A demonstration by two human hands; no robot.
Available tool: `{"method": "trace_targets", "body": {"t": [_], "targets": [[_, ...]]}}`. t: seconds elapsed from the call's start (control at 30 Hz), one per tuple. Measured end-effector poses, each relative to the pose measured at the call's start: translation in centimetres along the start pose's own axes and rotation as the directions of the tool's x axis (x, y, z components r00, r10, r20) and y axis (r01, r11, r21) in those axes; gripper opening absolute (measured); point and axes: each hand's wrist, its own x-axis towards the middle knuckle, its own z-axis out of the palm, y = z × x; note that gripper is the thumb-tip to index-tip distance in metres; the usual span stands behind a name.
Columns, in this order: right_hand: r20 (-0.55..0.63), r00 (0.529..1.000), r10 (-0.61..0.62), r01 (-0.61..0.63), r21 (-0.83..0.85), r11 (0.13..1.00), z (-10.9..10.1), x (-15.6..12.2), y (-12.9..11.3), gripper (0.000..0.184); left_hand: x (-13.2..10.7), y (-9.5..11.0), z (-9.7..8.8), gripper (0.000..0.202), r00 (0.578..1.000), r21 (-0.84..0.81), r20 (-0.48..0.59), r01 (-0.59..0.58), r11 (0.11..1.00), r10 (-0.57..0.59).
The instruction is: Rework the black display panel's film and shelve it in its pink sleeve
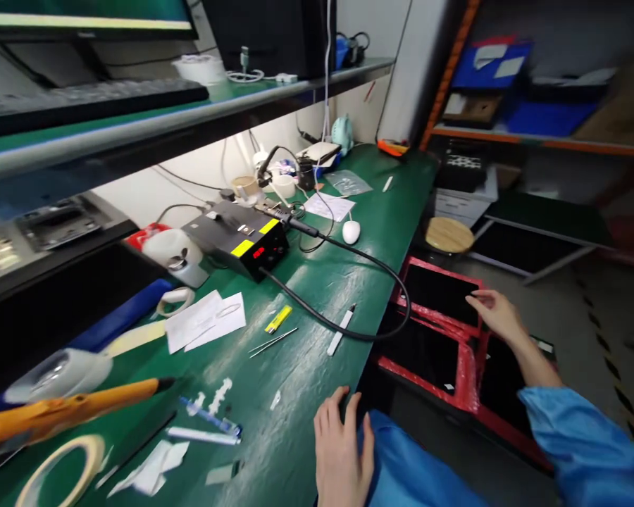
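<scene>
My left hand [343, 447] rests on the front edge of the green workbench [296, 394], fingers apart and holding nothing. Out to the right, my right hand [499, 315] reaches over dark flat panels with red wrapped borders, below bench height. Its thumb and forefinger are pinched together near the corner of one black panel [444, 289]; whatever lies between them, if anything, is too small to make out. Another black panel [427, 355] lies nearer the bench, a small white piece on it. Between bench and hand loops a black cable [396, 278].
A black soldering station [237, 236] with a red display stands on the bench. Tweezers [273, 343], a yellow lighter [279, 319], a white pen-like stick [341, 331], a tape roll [63, 472] and an orange tool [68, 406] lie about. A round wooden stool [449, 234] stands beyond.
</scene>
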Motion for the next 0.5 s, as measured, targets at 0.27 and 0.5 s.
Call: {"method": "trace_targets", "body": {"t": [0.27, 0.5], "targets": [[-0.121, 0.957, 0.262, -0.261, 0.029, 0.965, 3.0, -0.3, 3.1, 0.034, -0.4, -0.8, -0.1, 0.022, 0.998, -0.181, -0.043, 0.048, 0.982, -0.056], [-0.199, 0.949, 0.243, -0.236, 0.055, 0.97, 3.9, -0.3, 3.0, 0.035, -0.5, -1.4, 0.3, 0.021, 0.995, -0.244, -0.09, 0.021, 0.969, -0.044]]}}
